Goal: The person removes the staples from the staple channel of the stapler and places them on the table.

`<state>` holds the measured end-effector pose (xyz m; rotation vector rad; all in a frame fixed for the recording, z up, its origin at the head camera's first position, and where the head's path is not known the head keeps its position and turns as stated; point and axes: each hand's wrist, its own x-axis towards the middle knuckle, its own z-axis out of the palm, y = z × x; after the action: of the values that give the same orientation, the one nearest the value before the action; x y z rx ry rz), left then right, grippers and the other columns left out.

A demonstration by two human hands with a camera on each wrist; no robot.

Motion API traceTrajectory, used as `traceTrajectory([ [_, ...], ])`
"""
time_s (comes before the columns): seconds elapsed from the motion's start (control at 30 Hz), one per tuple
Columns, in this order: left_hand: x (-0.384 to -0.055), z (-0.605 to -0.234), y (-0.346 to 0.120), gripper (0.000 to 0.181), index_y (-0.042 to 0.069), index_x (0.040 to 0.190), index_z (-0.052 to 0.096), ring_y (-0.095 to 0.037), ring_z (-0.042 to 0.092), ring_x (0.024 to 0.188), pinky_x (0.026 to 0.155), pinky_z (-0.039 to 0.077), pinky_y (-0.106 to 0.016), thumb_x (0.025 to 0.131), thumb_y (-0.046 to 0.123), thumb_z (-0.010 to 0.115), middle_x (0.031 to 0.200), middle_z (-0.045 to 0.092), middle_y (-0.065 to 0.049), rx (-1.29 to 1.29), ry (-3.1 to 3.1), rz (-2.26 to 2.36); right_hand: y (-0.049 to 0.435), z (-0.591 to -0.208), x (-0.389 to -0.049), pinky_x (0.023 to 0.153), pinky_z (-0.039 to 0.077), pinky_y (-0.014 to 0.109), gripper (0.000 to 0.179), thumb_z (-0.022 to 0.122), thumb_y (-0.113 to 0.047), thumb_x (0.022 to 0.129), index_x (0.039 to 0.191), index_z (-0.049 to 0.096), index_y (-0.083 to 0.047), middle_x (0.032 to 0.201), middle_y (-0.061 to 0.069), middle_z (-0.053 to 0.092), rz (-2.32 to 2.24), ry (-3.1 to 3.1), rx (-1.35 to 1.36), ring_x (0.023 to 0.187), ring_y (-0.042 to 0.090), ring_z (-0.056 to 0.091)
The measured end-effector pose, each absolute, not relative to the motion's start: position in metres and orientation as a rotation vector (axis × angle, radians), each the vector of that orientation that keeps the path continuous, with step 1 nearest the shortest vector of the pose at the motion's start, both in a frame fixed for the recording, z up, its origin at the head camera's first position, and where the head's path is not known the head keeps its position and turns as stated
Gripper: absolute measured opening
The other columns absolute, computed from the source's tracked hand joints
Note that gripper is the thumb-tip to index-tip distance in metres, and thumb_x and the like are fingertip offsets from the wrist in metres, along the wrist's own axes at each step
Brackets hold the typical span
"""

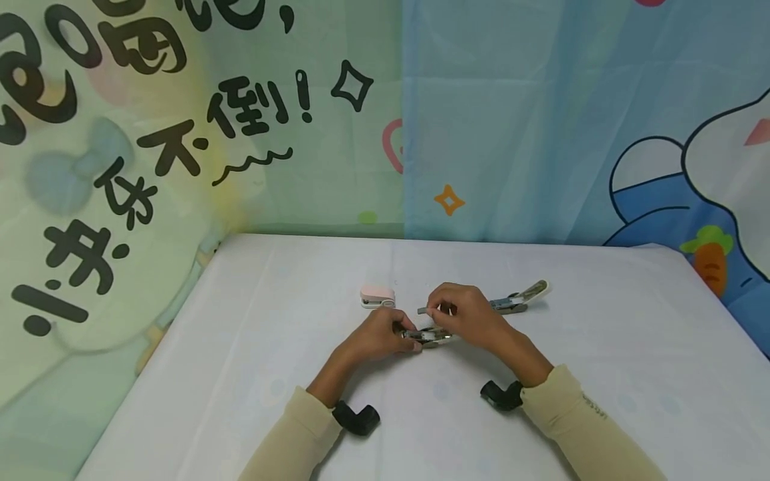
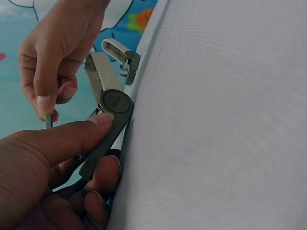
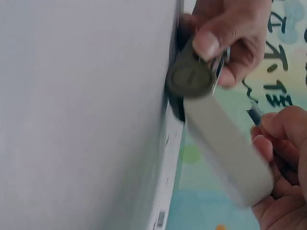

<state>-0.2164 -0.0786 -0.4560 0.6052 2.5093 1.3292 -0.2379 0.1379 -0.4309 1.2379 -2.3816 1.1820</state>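
Note:
My left hand [image 1: 381, 334] grips a dark green and cream stapler [image 2: 116, 103] low over the white table, thumb on its round pivot. The stapler's cream arm is swung up and back, as both wrist views show. Above it, my right hand [image 1: 466, 312] pinches a short grey metal strip, seemingly staples [image 1: 422, 310], between thumb and fingertips. That strip [image 3: 254, 114] is apart from the stapler. Just beyond the right hand lies a second stapler [image 1: 519, 302], also swung open. Behind the left hand stands a small pink and white stapler [image 1: 377, 296].
A white cloth covers the table [image 1: 289, 287]. Its far edge meets a printed backdrop curtain [image 1: 511, 133] with lettering and cartoon figures. Black wrist-worn devices [image 1: 356, 418] sit at both sleeve cuffs.

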Motion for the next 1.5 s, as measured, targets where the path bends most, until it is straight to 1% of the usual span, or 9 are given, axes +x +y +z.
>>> traceTrajectory([
  [0.07,-0.216,-0.456,-0.079,0.019,0.007,0.090,0.071,-0.009,0.053,0.068,0.060,0.043,-0.024,0.077,0.012,0.083,0.081,0.064,0.004,0.595,2.511,1.331,0.142,-0.432,-0.244,0.058,0.044,0.024,0.011,0.070,0.004,0.085,0.084,0.069,-0.007,0.088,0.004,0.066,1.213,-2.338,1.183,0.067,0.007,0.052],
  [0.17,-0.216,-0.455,-0.080,0.018,0.008,0.090,0.072,-0.009,0.052,0.066,0.058,0.042,-0.024,0.077,0.013,0.084,0.080,0.063,0.004,0.569,2.515,1.323,0.148,-0.433,-0.251,0.059,0.043,0.023,0.011,0.072,0.004,0.085,0.085,0.070,-0.006,0.088,0.002,0.067,1.247,-2.313,1.084,0.067,0.009,0.053],
  [0.33,-0.216,-0.457,-0.080,0.019,0.008,0.090,0.071,-0.008,0.051,0.065,0.056,0.041,-0.023,0.077,0.013,0.084,0.079,0.062,0.004,0.563,2.503,1.326,0.164,-0.437,-0.259,0.060,0.044,0.024,0.007,0.072,-0.001,0.087,0.085,0.071,-0.008,0.088,-0.002,0.067,1.256,-2.408,0.915,0.069,0.011,0.054],
  [0.53,-0.217,-0.457,-0.077,0.019,0.008,0.091,0.071,-0.009,0.053,0.063,0.056,0.042,-0.024,0.077,0.013,0.083,0.078,0.063,0.003,0.586,2.462,1.347,0.184,-0.445,-0.269,0.061,0.044,0.028,0.004,0.071,-0.007,0.090,0.087,0.072,-0.009,0.089,0.000,0.067,1.223,-2.577,0.749,0.071,0.014,0.054],
  [0.7,-0.217,-0.458,-0.076,0.019,0.009,0.090,0.071,-0.010,0.052,0.065,0.057,0.041,-0.024,0.077,0.014,0.084,0.079,0.062,0.003,0.576,2.478,1.338,0.184,-0.445,-0.277,0.059,0.045,0.029,0.004,0.070,-0.005,0.089,0.087,0.072,-0.006,0.087,0.002,0.067,1.183,-2.685,0.769,0.070,0.015,0.055],
  [0.9,-0.215,-0.458,-0.077,0.019,0.008,0.090,0.071,-0.010,0.050,0.066,0.057,0.040,-0.024,0.077,0.013,0.084,0.079,0.062,0.003,0.566,2.484,1.350,0.180,-0.448,-0.281,0.057,0.044,0.028,0.006,0.072,0.000,0.085,0.084,0.071,-0.006,0.080,0.000,0.066,1.161,-2.709,0.856,0.065,0.013,0.052],
  [1.13,-0.214,-0.458,-0.077,0.018,0.008,0.089,0.071,-0.010,0.050,0.064,0.056,0.040,-0.024,0.077,0.013,0.084,0.077,0.062,0.002,0.550,2.488,1.356,0.183,-0.455,-0.283,0.057,0.042,0.027,0.010,0.074,0.000,0.084,0.081,0.070,-0.008,0.076,-0.004,0.063,1.116,-2.781,0.849,0.065,0.013,0.049],
  [1.3,-0.215,-0.457,-0.077,0.017,0.008,0.089,0.071,-0.009,0.050,0.063,0.055,0.040,-0.024,0.077,0.013,0.083,0.076,0.062,0.002,0.559,2.486,1.363,0.184,-0.455,-0.281,0.057,0.042,0.028,0.011,0.074,0.000,0.083,0.079,0.070,-0.009,0.076,-0.004,0.063,1.099,-2.787,0.853,0.065,0.013,0.049],
  [1.5,-0.214,-0.457,-0.077,0.017,0.008,0.089,0.071,-0.009,0.051,0.061,0.054,0.040,-0.023,0.078,0.013,0.083,0.075,0.063,0.001,0.535,2.466,1.369,0.185,-0.453,-0.278,0.061,0.044,0.029,0.011,0.075,0.000,0.083,0.079,0.071,-0.010,0.080,-0.003,0.065,1.100,-2.776,0.855,0.069,0.013,0.052],
])
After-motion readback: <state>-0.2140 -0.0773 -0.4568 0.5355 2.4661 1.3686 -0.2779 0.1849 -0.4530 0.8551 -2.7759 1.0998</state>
